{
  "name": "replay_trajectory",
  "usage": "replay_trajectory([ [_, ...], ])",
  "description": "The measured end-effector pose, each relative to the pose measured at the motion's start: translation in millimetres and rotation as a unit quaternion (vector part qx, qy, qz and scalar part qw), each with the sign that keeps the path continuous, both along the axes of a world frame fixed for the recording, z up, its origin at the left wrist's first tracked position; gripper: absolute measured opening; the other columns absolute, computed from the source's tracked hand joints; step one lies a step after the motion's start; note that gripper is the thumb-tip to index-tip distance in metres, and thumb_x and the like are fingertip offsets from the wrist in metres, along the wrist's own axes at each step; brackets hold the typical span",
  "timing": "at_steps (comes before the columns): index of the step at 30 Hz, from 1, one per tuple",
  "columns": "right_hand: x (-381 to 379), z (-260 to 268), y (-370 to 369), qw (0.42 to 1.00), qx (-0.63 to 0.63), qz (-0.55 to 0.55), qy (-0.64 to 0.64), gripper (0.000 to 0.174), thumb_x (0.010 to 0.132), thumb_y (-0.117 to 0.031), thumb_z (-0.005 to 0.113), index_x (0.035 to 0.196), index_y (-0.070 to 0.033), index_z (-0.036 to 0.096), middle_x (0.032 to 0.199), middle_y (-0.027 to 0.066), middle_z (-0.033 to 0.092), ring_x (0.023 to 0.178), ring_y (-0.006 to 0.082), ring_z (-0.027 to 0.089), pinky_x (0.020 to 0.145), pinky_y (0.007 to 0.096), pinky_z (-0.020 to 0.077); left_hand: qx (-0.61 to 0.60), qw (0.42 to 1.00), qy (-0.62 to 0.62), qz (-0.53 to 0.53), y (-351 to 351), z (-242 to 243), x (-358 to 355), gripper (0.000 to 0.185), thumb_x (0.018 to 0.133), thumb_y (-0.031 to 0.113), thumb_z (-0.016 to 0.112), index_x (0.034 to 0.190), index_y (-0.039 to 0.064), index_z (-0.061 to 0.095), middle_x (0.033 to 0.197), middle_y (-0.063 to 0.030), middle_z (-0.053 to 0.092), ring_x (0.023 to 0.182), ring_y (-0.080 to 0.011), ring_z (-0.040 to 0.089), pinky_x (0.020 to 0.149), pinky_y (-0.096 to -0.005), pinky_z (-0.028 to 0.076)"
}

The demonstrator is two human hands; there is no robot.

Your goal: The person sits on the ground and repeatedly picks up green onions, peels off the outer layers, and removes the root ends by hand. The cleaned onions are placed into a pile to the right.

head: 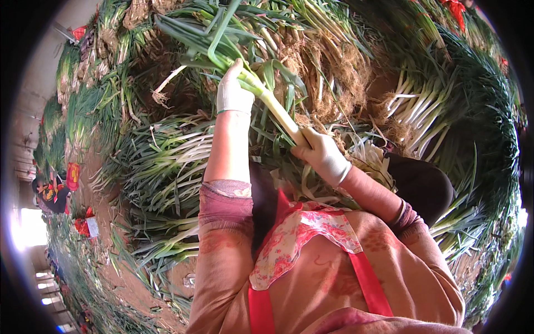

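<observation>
Both my hands wear white knit gloves and hold one thick green onion stalk slantwise in front of me. My left hand grips it at the upper part, where the green leaves fan out to the upper left. Around the pale lower end of the shaft, my right hand is closed; the tip is hidden in its fingers. Beyond the stalk lies a heap of onions with dry brown roots. Stripped pale leaves lie beside my right hand.
To my left lie rows of onions with white shafts. More white-shafted onions rest at the right, before a long leafy pile. A person sits far left, near a red package on the dirt floor.
</observation>
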State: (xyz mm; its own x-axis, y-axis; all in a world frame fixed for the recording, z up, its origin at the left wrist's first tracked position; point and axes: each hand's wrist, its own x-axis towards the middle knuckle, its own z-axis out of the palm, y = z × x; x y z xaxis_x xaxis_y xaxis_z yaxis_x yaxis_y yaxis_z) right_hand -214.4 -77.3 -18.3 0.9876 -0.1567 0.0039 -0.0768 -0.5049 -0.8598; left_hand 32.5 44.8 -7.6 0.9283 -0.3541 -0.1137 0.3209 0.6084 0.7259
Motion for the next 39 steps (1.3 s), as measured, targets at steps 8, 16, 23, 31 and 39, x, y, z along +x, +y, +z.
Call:
replay_trajectory([
  [8, 91.8, 10.4, -20.9, 0.914, 0.405, -0.022, -0.034, 0.032, 0.093, -0.007, 0.072, 0.122, 0.004, 0.064, 0.103, 0.0065, 0.07, 0.091, 0.0149, 0.062, 0.084, 0.0277, 0.0493, -0.062, 0.992, 0.009, -0.111, -10.2, 2.5, -22.7, 0.028, 0.101, 0.023, 0.062, 0.115, -0.001, 0.066, 0.106, -0.0172, 0.071, 0.094, -0.0318, 0.069, 0.086, -0.0478, 0.058],
  [16, 95.0, 9.2, -15.5, 0.966, 0.24, -0.051, -0.083, 0.041, 0.079, -0.008, 0.083, 0.117, 0.001, 0.072, 0.093, 0.0103, 0.074, 0.083, 0.0156, 0.068, 0.079, 0.0332, 0.0548, -0.125, 0.982, 0.055, -0.133, -21.5, 1.0, -27.4, 0.024, 0.101, 0.021, 0.059, 0.112, 0.0, 0.063, 0.096, -0.0148, 0.067, 0.087, -0.0286, 0.063, 0.084, -0.0429, 0.054],
  [23, 82.0, 25.5, -24.7, 0.989, 0.131, -0.006, -0.063, 0.034, 0.081, -0.007, 0.081, 0.111, 0.004, 0.07, 0.088, 0.0107, 0.073, 0.083, 0.0116, 0.067, 0.08, 0.0301, 0.054, -0.094, 0.988, 0.073, -0.096, -31.1, 9.5, -47.7, 0.024, 0.102, 0.025, 0.062, 0.111, 0.003, 0.063, 0.092, -0.013, 0.065, 0.084, -0.0267, 0.064, 0.08, -0.0419, 0.055],
  [31, 37.8, 45.5, 14.1, 0.959, -0.167, 0.034, -0.228, 0.016, 0.084, -0.009, 0.071, 0.1, -0.007, 0.072, 0.081, 0.0145, 0.069, 0.071, 0.0289, 0.07, 0.067, 0.0407, 0.0569, -0.101, 0.98, 0.131, -0.112, -33.6, 1.2, -36.8, 0.022, 0.104, 0.03, 0.06, 0.107, 0.008, 0.062, 0.083, -0.0127, 0.064, 0.068, -0.0267, 0.063, 0.067, -0.0417, 0.054],
  [39, -42.7, 35.3, -62.7, 0.743, 0.658, 0.122, 0.02, 0.027, 0.075, -0.001, 0.075, 0.092, -0.008, 0.056, 0.069, 0.0051, 0.056, 0.048, 0.0179, 0.051, 0.039, 0.0338, 0.0411, -0.091, 0.995, 0.036, 0.034, 1.8, -2.0, 8.6, 0.02, 0.1, 0.028, 0.066, 0.102, 0.009, 0.061, 0.089, -0.0092, 0.062, 0.073, -0.0253, 0.062, 0.068, -0.0415, 0.055],
])
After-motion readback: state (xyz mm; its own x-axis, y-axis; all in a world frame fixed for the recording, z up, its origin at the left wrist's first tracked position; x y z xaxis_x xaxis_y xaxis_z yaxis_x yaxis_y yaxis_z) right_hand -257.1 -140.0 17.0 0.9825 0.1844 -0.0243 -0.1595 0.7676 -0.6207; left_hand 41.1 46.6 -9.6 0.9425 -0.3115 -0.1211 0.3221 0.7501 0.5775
